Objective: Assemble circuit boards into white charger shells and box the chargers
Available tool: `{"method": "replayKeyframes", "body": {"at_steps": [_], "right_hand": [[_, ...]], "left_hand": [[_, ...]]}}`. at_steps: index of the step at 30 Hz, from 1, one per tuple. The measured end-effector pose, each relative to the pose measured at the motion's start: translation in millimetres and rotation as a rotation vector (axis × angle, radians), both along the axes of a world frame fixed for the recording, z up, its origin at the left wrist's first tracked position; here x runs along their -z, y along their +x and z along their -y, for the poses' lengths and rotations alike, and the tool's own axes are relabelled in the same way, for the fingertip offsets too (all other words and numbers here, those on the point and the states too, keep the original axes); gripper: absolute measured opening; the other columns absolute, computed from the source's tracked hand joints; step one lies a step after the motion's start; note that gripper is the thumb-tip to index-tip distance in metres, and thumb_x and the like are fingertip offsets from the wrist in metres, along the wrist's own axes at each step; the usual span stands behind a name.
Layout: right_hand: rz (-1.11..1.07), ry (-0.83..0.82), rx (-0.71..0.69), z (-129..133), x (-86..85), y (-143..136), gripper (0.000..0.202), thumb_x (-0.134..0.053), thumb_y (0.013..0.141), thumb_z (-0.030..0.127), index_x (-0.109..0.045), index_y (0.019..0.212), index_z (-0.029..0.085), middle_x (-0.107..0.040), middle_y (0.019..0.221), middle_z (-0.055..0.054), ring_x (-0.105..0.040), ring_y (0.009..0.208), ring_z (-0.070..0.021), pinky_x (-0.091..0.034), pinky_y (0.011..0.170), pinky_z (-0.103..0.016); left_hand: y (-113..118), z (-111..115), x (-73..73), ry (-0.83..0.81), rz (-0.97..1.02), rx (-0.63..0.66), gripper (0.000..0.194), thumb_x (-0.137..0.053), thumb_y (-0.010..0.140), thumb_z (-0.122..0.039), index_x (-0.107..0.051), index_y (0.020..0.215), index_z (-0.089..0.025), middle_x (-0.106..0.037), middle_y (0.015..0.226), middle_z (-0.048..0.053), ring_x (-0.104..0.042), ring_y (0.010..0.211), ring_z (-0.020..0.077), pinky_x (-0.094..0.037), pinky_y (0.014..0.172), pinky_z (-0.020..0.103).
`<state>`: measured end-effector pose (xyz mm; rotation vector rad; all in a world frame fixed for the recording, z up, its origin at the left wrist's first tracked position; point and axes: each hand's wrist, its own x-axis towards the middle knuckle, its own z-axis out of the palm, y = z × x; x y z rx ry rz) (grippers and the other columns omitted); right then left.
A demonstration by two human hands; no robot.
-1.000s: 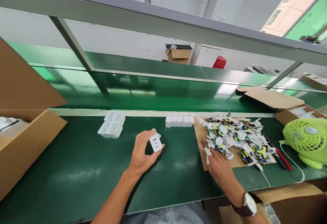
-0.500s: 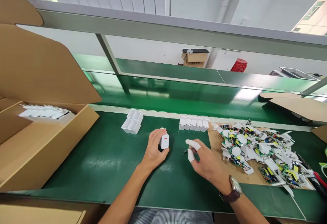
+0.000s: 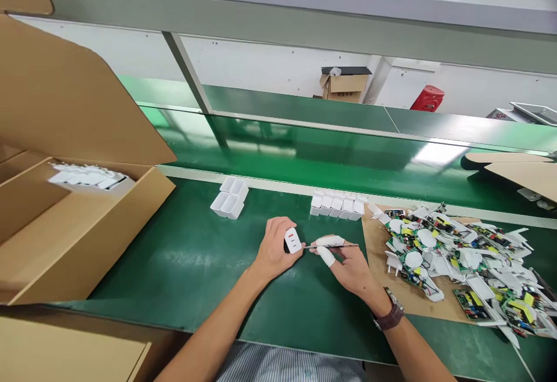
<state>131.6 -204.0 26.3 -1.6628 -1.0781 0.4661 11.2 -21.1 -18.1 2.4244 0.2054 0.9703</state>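
Note:
My left hand is closed around a white charger. The charger's end face, with a red port and darker slots, is turned up towards me. Between the thumb and fingers of my right hand is a thin pointed metal tool, held nearly level. Its tip reaches the charger's right edge; whether it touches is too small to tell. White finger cots cover the thumb and a finger of the right hand. Open white housings stand behind my left hand, and a row of white housings stands behind my right.
At the right, a pile of circuit boards and white plug parts lies on a cardboard sheet. An open carton with white pieces inside stands at the left. A green belt runs behind the green bench.
My right hand has brought the thin tool leftward to the charger. The left hand has tilted the charger. The camera view has tipped slightly downward.

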Motion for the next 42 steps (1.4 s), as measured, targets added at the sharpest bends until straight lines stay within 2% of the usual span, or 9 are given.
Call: {"method": "replayKeyframes", "body": {"at_steps": [4, 7, 17, 26, 30, 33, 36, 39, 42], "right_hand": [[0.014, 0.081, 0.055, -6, 14.6, -11, 0.020, -0.058, 0.095, 0.021, -0.076, 0.103, 0.023, -0.078, 0.105, -0.007, -0.076, 0.098, -0.0217, -0.064, 0.090, -0.034], [0.090, 0.093, 0.091, -7, 18.5, -15, 0.022, -0.056, 0.096, 0.018, -0.075, 0.107, 0.023, -0.078, 0.106, -0.007, -0.076, 0.096, -0.0209, -0.064, 0.091, -0.035], [0.177, 0.142, 0.101, -8, 19.9, -16, 0.025, -0.053, 0.098, 0.015, -0.071, 0.113, 0.024, -0.077, 0.111, -0.006, -0.075, 0.099, -0.0191, -0.063, 0.092, -0.032], [0.315, 0.084, 0.093, -8, 13.5, -17, 0.024, -0.051, 0.100, 0.016, -0.071, 0.113, 0.021, -0.078, 0.107, -0.007, -0.076, 0.099, -0.0195, -0.063, 0.092, -0.032], [0.423, 0.016, 0.099, -9, 8.4, -16, 0.025, -0.049, 0.099, 0.015, -0.071, 0.111, 0.020, -0.078, 0.102, -0.009, -0.077, 0.094, -0.0229, -0.063, 0.085, -0.035], [0.469, -0.097, 0.072, -11, 0.0, -14, 0.024, -0.048, 0.098, 0.013, -0.071, 0.103, 0.019, -0.076, 0.088, -0.007, -0.075, 0.076, -0.0221, -0.060, 0.069, -0.031], [0.494, -0.227, 0.054, -14, -9.2, -11, 0.020, -0.050, 0.095, 0.011, -0.069, 0.095, 0.019, -0.072, 0.079, -0.005, -0.068, 0.060, -0.0186, -0.051, 0.057, -0.029], [0.528, -0.308, 0.045, -19, -14.6, -5, 0.018, -0.054, 0.093, 0.013, -0.065, 0.080, 0.019, -0.068, 0.070, -0.006, -0.062, 0.054, -0.0178, -0.044, 0.053, -0.029], [0.499, -0.375, 0.013, -22, -15.0, 2, 0.021, -0.059, 0.091, 0.014, -0.062, 0.070, 0.020, -0.068, 0.063, -0.005, -0.061, 0.052, -0.0187, -0.044, 0.054, -0.030]], "left_hand": [[3, 1, 3.1, 0.048, -0.033, -0.006, 0.043, -0.073, 0.087, -0.026, -0.051, 0.123, -0.022, -0.065, 0.111, 0.011, -0.056, 0.104, 0.0283, -0.054, 0.087, 0.043], [4, 1, 4.9, 0.095, -0.034, -0.017, 0.043, -0.072, 0.087, -0.024, -0.051, 0.124, -0.022, -0.067, 0.108, 0.010, -0.055, 0.101, 0.0278, -0.053, 0.085, 0.042], [6, 0, 6.8, 0.142, -0.064, -0.027, 0.043, -0.073, 0.084, -0.021, -0.053, 0.122, -0.020, -0.068, 0.105, 0.009, -0.053, 0.098, 0.0276, -0.052, 0.084, 0.041], [7, 0, 6.1, 0.157, -0.062, -0.024, 0.038, -0.072, 0.086, -0.023, -0.054, 0.120, -0.019, -0.069, 0.106, 0.010, -0.051, 0.096, 0.0268, -0.051, 0.080, 0.038], [9, 1, 7.4, 0.196, -0.052, -0.032, 0.034, -0.071, 0.089, -0.029, -0.056, 0.118, -0.020, -0.070, 0.104, 0.010, -0.053, 0.093, 0.0270, -0.050, 0.082, 0.040], [10, 3, 9.7, 0.227, -0.049, -0.037, 0.030, -0.068, 0.091, -0.031, -0.057, 0.116, -0.020, -0.070, 0.104, 0.010, -0.053, 0.094, 0.0274, -0.048, 0.087, 0.042], [10, 5, 11.7, 0.225, -0.048, -0.054, 0.025, -0.065, 0.092, -0.032, -0.058, 0.113, -0.020, -0.069, 0.101, 0.010, -0.052, 0.095, 0.0281, -0.046, 0.084, 0.041], [10, 5, 12.4, 0.217, -0.069, -0.071, 0.025, -0.064, 0.093, -0.035, -0.058, 0.112, -0.019, -0.069, 0.101, 0.010, -0.052, 0.096, 0.0285, -0.043, 0.080, 0.040], [9, 5, 12.1, 0.230, -0.093, -0.071, 0.024, -0.064, 0.094, -0.033, -0.057, 0.112, -0.019, -0.068, 0.102, 0.011, -0.052, 0.098, 0.0288, -0.041, 0.079, 0.039]]}}
